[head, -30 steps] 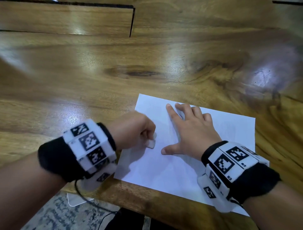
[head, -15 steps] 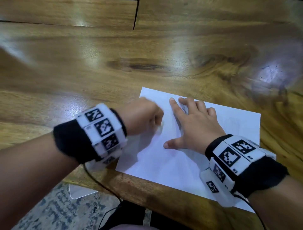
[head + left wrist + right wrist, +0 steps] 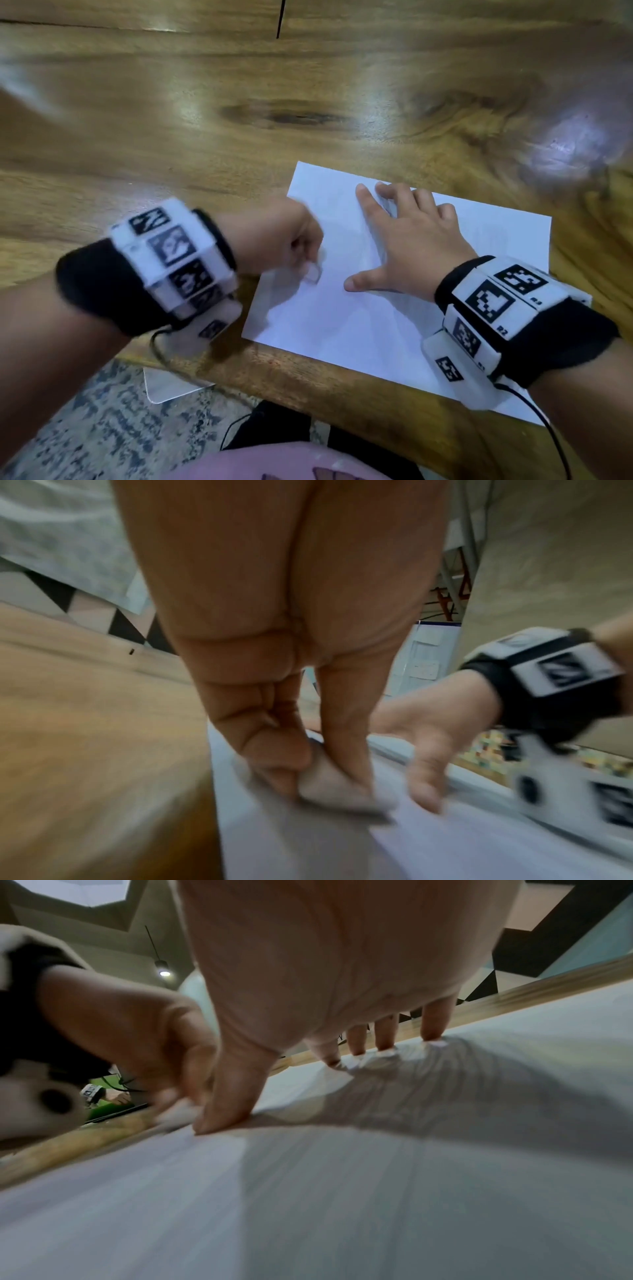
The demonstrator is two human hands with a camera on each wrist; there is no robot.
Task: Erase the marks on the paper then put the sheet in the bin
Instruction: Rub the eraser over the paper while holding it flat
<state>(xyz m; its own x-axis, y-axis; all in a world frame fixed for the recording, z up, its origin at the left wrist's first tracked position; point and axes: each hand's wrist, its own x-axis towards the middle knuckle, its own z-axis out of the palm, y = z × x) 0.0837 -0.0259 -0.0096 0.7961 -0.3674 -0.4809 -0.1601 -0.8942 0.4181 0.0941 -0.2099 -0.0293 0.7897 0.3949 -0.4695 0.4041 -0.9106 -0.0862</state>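
A white sheet of paper (image 3: 359, 318) lies on the wooden table near its front edge. My left hand (image 3: 291, 240) pinches a small white eraser (image 3: 313, 273) and holds it down on the sheet's left part; the left wrist view shows the eraser (image 3: 329, 785) between thumb and fingers, touching the paper (image 3: 445, 845). My right hand (image 3: 407, 240) lies flat with fingers spread on the middle of the sheet, pressing it down. In the right wrist view the fingertips (image 3: 431, 1037) and thumb rest on the paper (image 3: 342, 1191). No marks are readable on the sheet. No bin is in view.
The wooden table (image 3: 308, 113) stretches bare beyond the paper. Below the table's front edge are a speckled floor (image 3: 85, 428) and a pale flat object (image 3: 171, 383). Cables hang from both wristbands.
The left hand with the eraser has slid back towards me and down the sheet after moving up half a second ago. The right hand stays pressed on the paper.
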